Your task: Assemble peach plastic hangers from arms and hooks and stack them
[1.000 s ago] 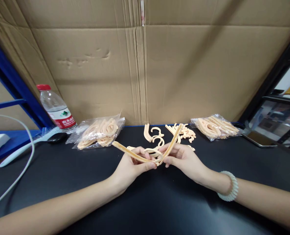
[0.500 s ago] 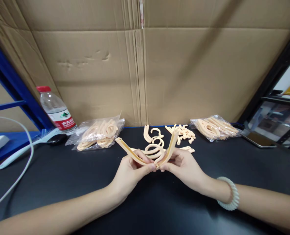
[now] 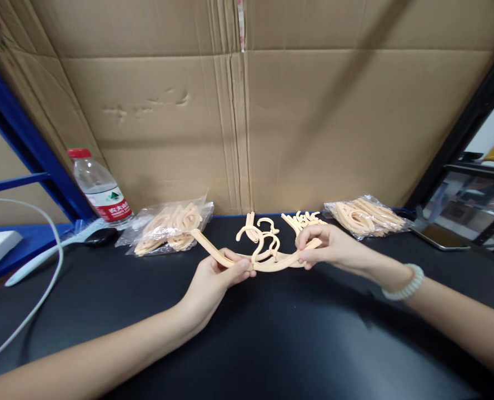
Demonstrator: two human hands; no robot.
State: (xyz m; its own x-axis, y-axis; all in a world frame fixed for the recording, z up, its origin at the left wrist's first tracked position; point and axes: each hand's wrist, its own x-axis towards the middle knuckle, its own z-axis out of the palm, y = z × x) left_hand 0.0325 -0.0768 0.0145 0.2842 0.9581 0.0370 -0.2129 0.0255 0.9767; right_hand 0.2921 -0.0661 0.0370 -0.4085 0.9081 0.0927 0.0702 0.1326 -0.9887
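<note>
A beige folding clothes hanger [image 3: 277, 265] is held between both hands above the black table. My left hand [image 3: 224, 275] is closed around its middle joint, close to the base of the hook; the left arm of the hanger slants up past my fingers. My right hand [image 3: 324, 247] pinches the hanger's right arm near its outer end. The hanger's hook appears to curve up from the joint, overlapping the beige hooks [image 3: 267, 225] behind it. Those other hanger parts lie on the table just beyond my hands and are partly covered.
A pile of small beige pieces [image 3: 309, 218] lies at the back, partly behind my right hand. Clear bags of beige parts sit left [image 3: 167, 225] and right [image 3: 365, 216]. A water bottle [image 3: 105, 191], a white cable [image 3: 57, 244] and a phone-like slab [image 3: 440, 236] flank them.
My right hand has moved from the middle joint outward and up to the right arm's end. That arm now lies lower and flatter. My left hand has shifted slightly left.
</note>
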